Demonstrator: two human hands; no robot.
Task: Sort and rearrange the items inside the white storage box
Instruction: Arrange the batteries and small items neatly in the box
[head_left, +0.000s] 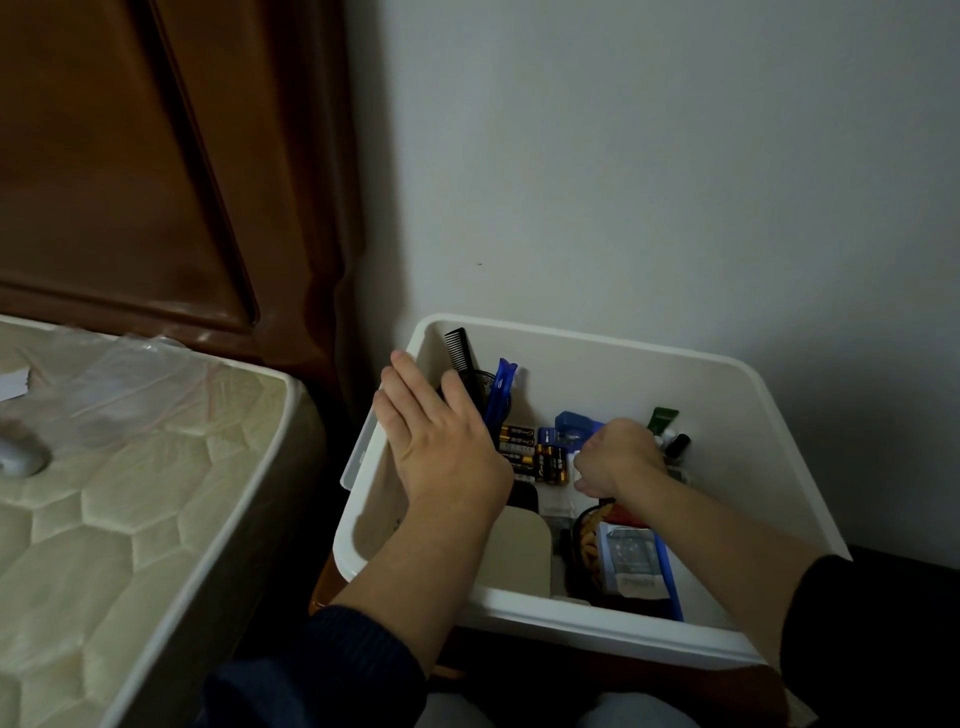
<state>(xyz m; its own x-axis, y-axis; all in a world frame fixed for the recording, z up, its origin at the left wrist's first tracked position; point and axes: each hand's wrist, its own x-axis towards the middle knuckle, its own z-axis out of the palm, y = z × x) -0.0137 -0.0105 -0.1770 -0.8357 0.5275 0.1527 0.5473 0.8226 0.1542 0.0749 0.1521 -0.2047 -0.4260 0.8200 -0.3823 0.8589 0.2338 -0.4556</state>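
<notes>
While your left hand (436, 431) lies flat, empty, steadying the white storage box (597, 618) beside the bed, your right hand (618, 457) curls down among the batteries (524, 447); whether it grips anything, I can't tell. Lift slowly, sparing the comb (460, 353).

One white storage box (597, 343) holds one black comb (460, 351), one blue clip (503, 382), one green tube (663, 420) and one beige flat piece (514, 551). The batteries (535, 454) lie in packs (their exact number cannot be told). Two hands reach in.
</notes>
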